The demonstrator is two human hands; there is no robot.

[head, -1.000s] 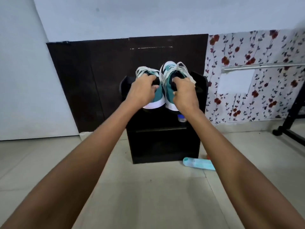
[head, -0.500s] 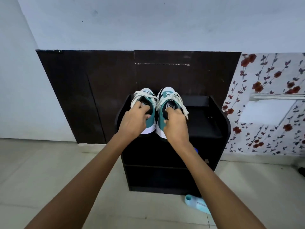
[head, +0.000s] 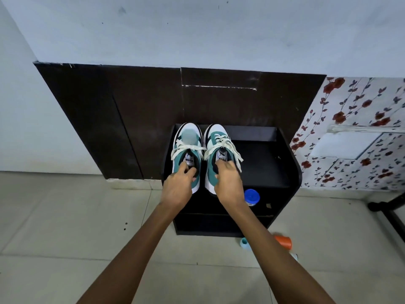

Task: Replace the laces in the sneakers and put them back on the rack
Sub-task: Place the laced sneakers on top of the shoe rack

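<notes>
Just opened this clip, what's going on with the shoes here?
A person stands at a black shoe rack. The left hand grips the left sneaker at its collar, and the right hand grips the right sneaker likewise. Both shoes sit side by side on the rack's top at its left end, toes toward the wall, with cream laces threaded in. Neither hand has let go yet.

In front of me the left sneaker (head: pixel 187 150) and the right sneaker (head: pixel 217 139) are teal, white and black, both with cream laces (head: pixel 228 148). The rack (head: pixel 263 163) is black. Behind it the wall panel (head: pixel 131 117) is dark brown, and the wall (head: pixel 197 29) above is pale grey-blue. The wallpaper (head: pixel 361 110) is white with red flowers on dark leafy vines. The floor tiles (head: pixel 65 216) are pale beige. A lid (head: pixel 252 196) is blue and a cup (head: pixel 283 242) is orange.
</notes>
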